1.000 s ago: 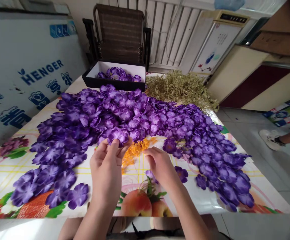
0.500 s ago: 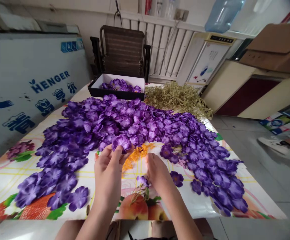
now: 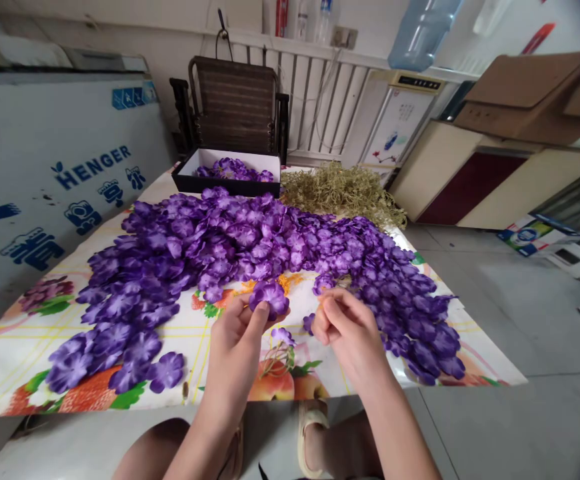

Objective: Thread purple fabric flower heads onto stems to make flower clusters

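Between the thumb and fingers of my left hand is a layered purple artificial flower, its face turned up. My right hand is closed in a pinch a short way to its right. A tiny orange bit seems to show at those fingertips, too small to name. Behind the held flower lie loose orange stamens, partly covered by it. A lighter purple flower with thin green stems lies between my hands. Purple petal pieces are heaped in an arc beyond both hands.
A black box with white inner walls holds purple flowers at the table's far side. Beside it is a heap of green stems. A folding chair stands behind, a white freezer at left. The tablecloth has a fruit print.
My right hand has moved away from the orange stamens, to the right, its fingers pinched. The left hand still holds the purple flower. The view has shifted, and the person's foot at right has moved off.
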{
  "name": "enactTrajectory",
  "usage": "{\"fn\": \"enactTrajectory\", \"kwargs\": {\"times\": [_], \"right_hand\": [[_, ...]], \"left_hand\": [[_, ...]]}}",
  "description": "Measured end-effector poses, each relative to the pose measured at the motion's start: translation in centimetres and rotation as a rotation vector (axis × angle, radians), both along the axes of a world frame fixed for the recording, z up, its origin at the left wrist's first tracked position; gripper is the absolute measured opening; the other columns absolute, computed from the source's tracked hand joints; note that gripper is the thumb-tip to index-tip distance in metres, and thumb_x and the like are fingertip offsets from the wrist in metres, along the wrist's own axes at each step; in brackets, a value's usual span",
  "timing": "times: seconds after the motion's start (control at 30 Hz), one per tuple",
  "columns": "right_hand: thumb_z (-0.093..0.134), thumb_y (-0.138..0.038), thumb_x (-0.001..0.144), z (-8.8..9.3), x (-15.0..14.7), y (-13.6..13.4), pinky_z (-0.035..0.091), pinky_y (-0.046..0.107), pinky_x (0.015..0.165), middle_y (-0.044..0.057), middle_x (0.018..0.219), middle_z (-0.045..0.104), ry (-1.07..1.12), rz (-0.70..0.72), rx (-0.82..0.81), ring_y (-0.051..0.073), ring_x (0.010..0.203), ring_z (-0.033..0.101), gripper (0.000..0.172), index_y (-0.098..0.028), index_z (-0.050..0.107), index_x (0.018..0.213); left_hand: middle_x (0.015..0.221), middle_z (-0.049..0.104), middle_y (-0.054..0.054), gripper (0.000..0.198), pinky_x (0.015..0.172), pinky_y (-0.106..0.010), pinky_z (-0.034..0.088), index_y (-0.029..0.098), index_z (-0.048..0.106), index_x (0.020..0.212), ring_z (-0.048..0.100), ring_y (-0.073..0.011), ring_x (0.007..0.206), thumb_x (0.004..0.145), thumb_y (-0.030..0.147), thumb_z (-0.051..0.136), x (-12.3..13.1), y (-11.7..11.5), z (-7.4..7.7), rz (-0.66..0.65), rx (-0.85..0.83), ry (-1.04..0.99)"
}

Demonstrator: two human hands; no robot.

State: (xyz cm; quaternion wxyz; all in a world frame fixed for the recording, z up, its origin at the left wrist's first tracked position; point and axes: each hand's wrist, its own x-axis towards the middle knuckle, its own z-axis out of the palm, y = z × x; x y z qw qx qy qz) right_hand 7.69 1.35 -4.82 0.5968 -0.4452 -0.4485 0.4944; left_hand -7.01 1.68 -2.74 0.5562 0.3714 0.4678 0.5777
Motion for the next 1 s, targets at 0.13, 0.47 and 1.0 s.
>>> {"fn": "enactTrajectory", "kwargs": {"times": [0.13,0.47,1.0], "right_hand": [[0.069,-0.04,0.076,0.7,0.3,-0.4,0.046,0.03,0.05,-0.004,0.059,0.055,0.192,0.067,0.002,0.012,0.048,0.052,0.025,-0.021,0.061,0.089],[0.074,-0.035,0.077,-0.2,0.3,1.1,0.045,0.027,0.056,-0.004,0.065,0.061,0.357,0.105,-0.033,0.012,0.055,0.056,0.017,-0.023,0.062,0.08],[0.06,-0.032,0.086,-1.0,-0.8,4.1,0.048,0.029,0.066,0.002,0.074,0.059,-0.244,-0.087,0.177,0.018,0.071,0.059,0.016,-0.022,0.062,0.074]], "left_hand": [[0.074,0.072,-0.002,0.015,0.074,-0.027,0.054,0.013,0.062,0.09,0.068,-0.0152,0.071,0.084,0.027,0.063,0.0,-0.3,-0.1,-0.04,0.021,0.112],[0.066,0.063,0.002,0.015,0.06,-0.023,0.046,0.017,0.056,0.084,0.062,-0.0151,0.064,0.083,0.031,0.062,0.3,1.4,-0.2,-0.089,0.04,0.178],[0.059,0.048,0.003,0.019,0.056,-0.025,0.038,0.018,0.059,0.079,0.048,-0.0149,0.057,0.083,0.037,0.061,0.9,4.0,-2.1,-0.157,0.084,0.381]]}}
